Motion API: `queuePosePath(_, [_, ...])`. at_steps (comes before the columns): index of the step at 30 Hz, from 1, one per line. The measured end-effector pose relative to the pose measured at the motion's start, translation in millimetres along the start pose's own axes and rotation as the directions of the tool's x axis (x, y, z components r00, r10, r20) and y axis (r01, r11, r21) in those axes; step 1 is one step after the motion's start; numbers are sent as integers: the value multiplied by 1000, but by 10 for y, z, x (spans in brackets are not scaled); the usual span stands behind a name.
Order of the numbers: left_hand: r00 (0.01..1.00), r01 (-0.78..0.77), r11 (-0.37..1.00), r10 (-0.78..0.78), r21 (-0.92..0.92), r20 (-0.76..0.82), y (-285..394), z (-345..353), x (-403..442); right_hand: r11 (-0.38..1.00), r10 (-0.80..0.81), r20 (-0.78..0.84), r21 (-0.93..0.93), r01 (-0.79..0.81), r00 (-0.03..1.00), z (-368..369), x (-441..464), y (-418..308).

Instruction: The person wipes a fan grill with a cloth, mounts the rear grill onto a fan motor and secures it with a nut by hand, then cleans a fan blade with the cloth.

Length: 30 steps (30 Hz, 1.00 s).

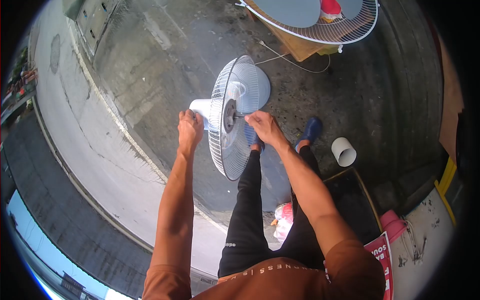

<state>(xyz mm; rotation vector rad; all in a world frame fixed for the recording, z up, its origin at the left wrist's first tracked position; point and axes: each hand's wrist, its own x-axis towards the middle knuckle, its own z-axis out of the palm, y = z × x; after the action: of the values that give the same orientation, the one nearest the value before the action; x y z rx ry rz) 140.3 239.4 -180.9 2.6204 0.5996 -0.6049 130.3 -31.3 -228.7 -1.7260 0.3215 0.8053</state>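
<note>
A white electric fan with a round wire guard (229,118) stands on the grey concrete floor (165,85) before me; my left hand (191,126) curls against its white plastic motor housing (201,105), how firmly I cannot tell, while my right hand (265,126) pinches the thin metal shaft (240,115) at the hub. I judge the housing heavy, stiff and the surest hold, the wires light and bendable, the shaft slippery
</note>
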Motion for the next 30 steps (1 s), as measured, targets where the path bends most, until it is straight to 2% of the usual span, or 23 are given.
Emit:
queuePosePath(3, [1000,-3,1000,3,-4,-1,-2,-29,-1,973,232,114,-34,-229,966,-83,28,-222])
queuePosePath(6, [1000,-28,1000,28,8,-11,-19,-19,-2,990,126,32,-70,-124,991,25,77,-128])
queuePosePath(9, [999,-28,999,29,16,-15,-31,3,6,990,-71,-28,-127,67,997,41,37,-63])
queuePosePath(12, [999,-28,999,28,19,-15,-50,12,8,949,-315,-175,-48,311,933,117,-6,-34])
queuePosePath(14, [999,-33,999,34,17,-15,-51,9,11,983,-182,-205,-6,185,962,109,-49,-64])
queuePosePath(16, [999,-26,1000,27,16,-23,-52,5,6,998,-53,-152,-34,48,987,57,-61,-148])
queuePosePath(18, [1000,-16,1000,16,8,-19,-18,11,3,985,83,-34,-151,-88,996,-50,-26,-251])
queuePosePath(21, [1000,0,1000,0,3,-9,-12,-14,6,979,178,38,-112,-173,983,-34,29,-190])
queuePosePath(24, [1000,-5,1000,5,2,-10,-23,-1,5,990,9,-73,-143,-20,997,59,47,-94])
queuePosePath(27, [1000,0,1000,0,0,-9,-37,5,8,998,-61,-88,-17,60,994,109,47,-31])
queuePosePath(30, [1000,5,1000,-5,-3,-5,-36,17,2,937,-303,-79,-205,282,950,61,-4,-123])
